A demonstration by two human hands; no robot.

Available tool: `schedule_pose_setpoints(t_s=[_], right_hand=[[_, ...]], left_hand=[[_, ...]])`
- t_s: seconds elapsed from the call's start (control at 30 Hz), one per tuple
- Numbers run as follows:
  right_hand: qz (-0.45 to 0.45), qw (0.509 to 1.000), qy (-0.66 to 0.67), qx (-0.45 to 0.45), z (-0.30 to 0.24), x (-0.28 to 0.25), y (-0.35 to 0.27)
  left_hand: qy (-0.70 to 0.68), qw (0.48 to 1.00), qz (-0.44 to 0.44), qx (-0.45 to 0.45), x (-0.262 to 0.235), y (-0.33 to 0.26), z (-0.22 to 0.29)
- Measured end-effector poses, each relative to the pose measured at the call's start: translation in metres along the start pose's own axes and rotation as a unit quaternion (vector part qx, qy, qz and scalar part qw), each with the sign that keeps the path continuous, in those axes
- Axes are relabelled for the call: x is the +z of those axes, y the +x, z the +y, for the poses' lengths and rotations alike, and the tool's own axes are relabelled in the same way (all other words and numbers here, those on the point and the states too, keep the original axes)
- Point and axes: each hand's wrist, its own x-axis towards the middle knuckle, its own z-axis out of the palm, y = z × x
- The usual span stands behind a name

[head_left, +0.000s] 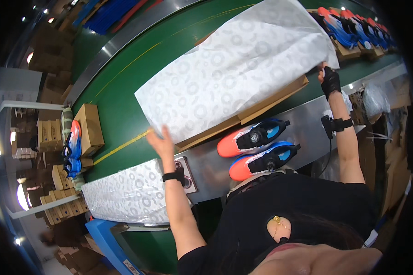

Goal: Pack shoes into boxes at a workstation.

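Cardboard cartons and a boxed pair of shoes [72, 145] sit far left on the green conveyor belt [119, 114]. Just right of them lies a stack of patterned tissue paper [124, 195]. The left hand [161, 142] is spread flat, fingers open, pressing the near corner of a large tissue sheet [234, 64] draped over an open shoebox [261, 103]. Below the box wait two orange-and-blue sneakers [257, 149] on the metal ledge [307, 119]. At the far right the gloved right hand [329, 80] pinches the sheet's other corner. I'd judge the paper should be centred over the box and kept taut at both corners, so it sinks in evenly without tearing
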Motion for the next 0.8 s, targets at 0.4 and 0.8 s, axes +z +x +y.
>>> schedule_pose_setpoints(t_s=[0.4,0.8], right_hand=[[-0.410,0.612,-0.508,-0.446,0.064,-0.072,-0.189],[-0.623,0.494,-0.518,-0.317,0.001,0.056,-0.291]], left_hand=[[-0.450,0.808,-0.182,-0.335,0.033,-0.002,0.004],[-0.390,0.915,0.016,-0.101,0.025,-0.026,-0.009]])
